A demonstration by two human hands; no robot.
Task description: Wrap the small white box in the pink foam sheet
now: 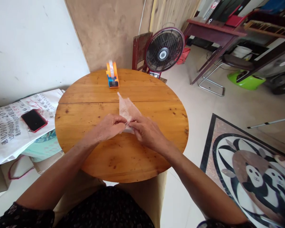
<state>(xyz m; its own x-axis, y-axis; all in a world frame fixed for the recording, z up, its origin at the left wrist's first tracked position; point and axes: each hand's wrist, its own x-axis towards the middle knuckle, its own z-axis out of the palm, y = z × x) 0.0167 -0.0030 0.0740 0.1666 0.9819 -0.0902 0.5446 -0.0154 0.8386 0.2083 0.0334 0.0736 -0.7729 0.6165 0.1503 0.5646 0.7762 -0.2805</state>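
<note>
A thin whitish sheet point(128, 107), which looks like tissue paper, is gathered between my two hands over the middle of the round wooden table point(114, 155). Its pointed end stretches away from me toward the far side. My left hand point(114, 126) pinches the near part of the sheet from the left. From the right, my right hand point(147, 130) pinches the same part, the fingertips of both hands almost meeting. An orange and blue tape dispenser point(112, 76) with a roll of tape stands near the table's far edge, apart from both hands.
Behind the table a round fan point(165, 50) stands by a wooden chair point(141, 49). On the left, a phone point(34, 120) lies on a printed white sack point(7, 126). A dark red desk point(211, 33) and a stool point(237, 61) stand at the back right, beyond a panda floor design point(254, 177).
</note>
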